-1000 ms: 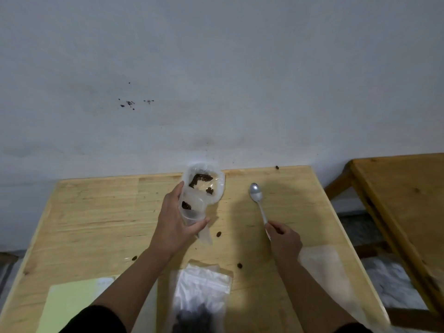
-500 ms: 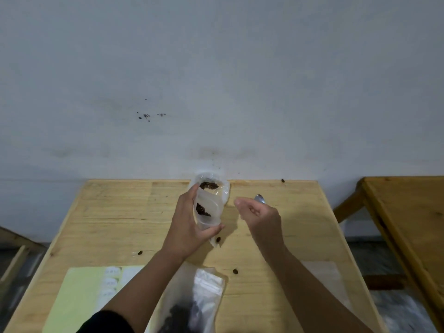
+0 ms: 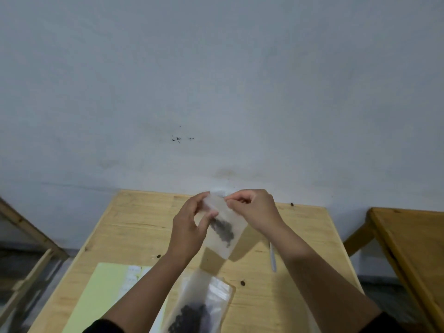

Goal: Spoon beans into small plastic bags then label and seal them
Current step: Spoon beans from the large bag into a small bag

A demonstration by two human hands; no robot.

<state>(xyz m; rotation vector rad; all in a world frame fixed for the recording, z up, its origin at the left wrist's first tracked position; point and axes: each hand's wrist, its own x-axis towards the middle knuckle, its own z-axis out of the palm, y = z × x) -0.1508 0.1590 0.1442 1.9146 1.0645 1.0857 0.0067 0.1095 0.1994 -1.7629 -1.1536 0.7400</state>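
– What has changed since a second ago?

– Both hands now hold the small bag (image 3: 222, 227) up over the wooden table (image 3: 134, 227). Before, the right hand (image 3: 254, 210) held the spoon (image 3: 272, 258) and the left hand (image 3: 189, 227) held the bag open. Now the spoon lies flat on the table, under the right arm, and only part of it shows.

– How do the hands hold the bag?

– The left hand pinches the top left side with thumb and fingers. The right hand pinches the top right edge with curled fingers. The two hands are close together, with the bag's top between them.

– What is in the bag?

– Dark beans (image 3: 222, 230) sit in a clump in the middle. The bag hangs tilted, with its bottom corner pointing down and toward the person. It is a bit blurry, so I cannot tell if the top is closed.

– What else is on the table?

– A bigger bag (image 3: 204, 304) with dark beans lies near the front edge, between the arms. A pale green sheet (image 3: 101, 292) lies to its left, with small white labels (image 3: 131, 277) on it. A few loose beans (image 3: 243, 282) are scattered on the wood.

– And around the table?

– A gray wall (image 3: 216, 80) is behind it. Another wooden table (image 3: 413, 239) stands to the right.
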